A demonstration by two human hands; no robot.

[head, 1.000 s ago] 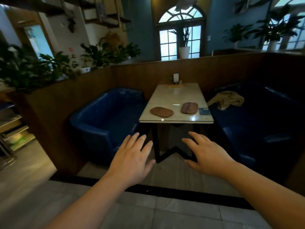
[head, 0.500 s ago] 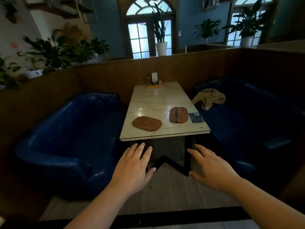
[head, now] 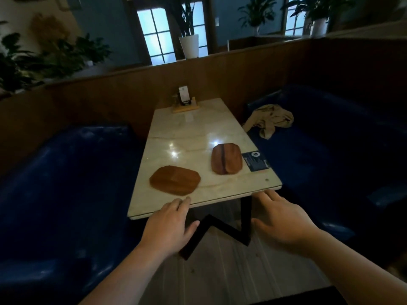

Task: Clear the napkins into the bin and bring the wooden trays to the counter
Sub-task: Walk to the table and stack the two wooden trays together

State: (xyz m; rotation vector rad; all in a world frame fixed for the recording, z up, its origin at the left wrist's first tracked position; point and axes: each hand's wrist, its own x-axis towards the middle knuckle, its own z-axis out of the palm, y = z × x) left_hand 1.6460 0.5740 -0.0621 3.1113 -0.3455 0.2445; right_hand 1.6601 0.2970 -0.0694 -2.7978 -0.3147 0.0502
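Two wooden trays lie on a pale marble table [head: 193, 128]. The lighter brown tray [head: 175, 180] sits near the front left edge. The darker tray [head: 226, 158], with a dark stripe, lies further right. My left hand [head: 169, 225] reaches to the table's front edge, fingers apart, just short of the lighter tray and holding nothing. My right hand [head: 282, 221] hovers open just below the front right corner. No napkin shows on the table and no bin is in view.
A dark blue card [head: 255, 161] lies beside the darker tray. A small stand with a sign [head: 184, 101] sits at the far end. Blue sofas [head: 66, 183] flank the table; a beige cloth [head: 269, 121] lies on the right one. A wooden partition runs behind.
I have walked up to the table, which now looks much nearer. Both hands have moved forward to its front edge, still empty.
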